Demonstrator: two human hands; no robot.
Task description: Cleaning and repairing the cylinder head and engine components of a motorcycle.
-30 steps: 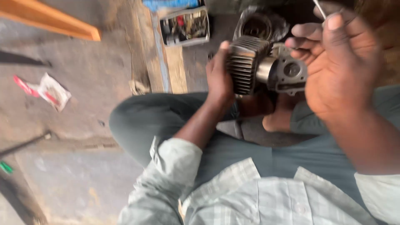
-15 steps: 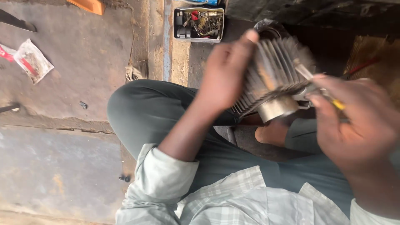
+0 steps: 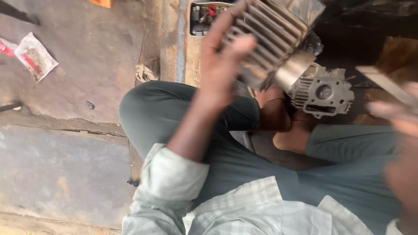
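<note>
My left hand [image 3: 224, 61] grips a grey finned engine cylinder [image 3: 272, 37], held up and tilted, its smooth round sleeve pointing down to the right. Below it on the ground lies a silver cylinder head [image 3: 324, 93], untouched. My right hand [image 3: 398, 117] is blurred at the right edge and holds a thin flat metal tool [image 3: 383, 82] clear of the cylinder. I sit cross-legged in grey-green trousers, a bare foot [image 3: 283, 126] under the parts.
A small open tray of tools and bits [image 3: 204, 17] rests at the top by a concrete ledge. A torn white and red wrapper [image 3: 32, 56] lies at the left on the stained floor. An orange object [image 3: 102, 2] pokes in at the top.
The cylinder came off the cylinder head, which now lies on the ground. My left hand raised and tilted the cylinder; my right hand drew away to the right with the tool.
</note>
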